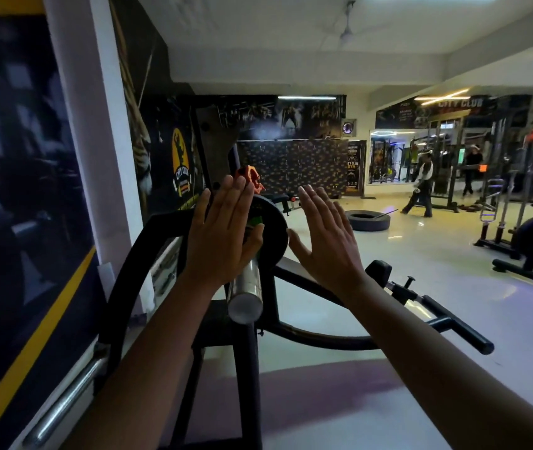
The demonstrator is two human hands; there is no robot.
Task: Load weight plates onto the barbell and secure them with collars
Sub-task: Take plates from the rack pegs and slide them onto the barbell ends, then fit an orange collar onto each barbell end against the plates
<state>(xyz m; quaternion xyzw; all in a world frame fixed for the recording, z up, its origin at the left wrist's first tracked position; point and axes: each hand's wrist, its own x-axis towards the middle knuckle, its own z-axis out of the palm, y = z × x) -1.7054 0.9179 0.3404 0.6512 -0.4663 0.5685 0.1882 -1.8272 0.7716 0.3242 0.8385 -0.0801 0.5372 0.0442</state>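
A chrome barbell sleeve (245,292) points toward me at the centre. A black weight plate (273,227) sits on it, with a green label near its hub. My left hand (223,230) is flat with fingers spread, in front of the plate's left half and hiding it. My right hand (325,237) is also flat and spread, just right of the plate's rim; whether it touches is unclear. Neither hand holds anything. An orange collar (249,177) shows above my left fingertips, behind the plate.
The black rack frame (245,362) stands under the sleeve, with a curved arm (128,274) at left and a handle (460,329) at right. The wall with posters is close on the left. A tyre (368,220) lies on the floor; a person (422,186) walks far off among the machines.
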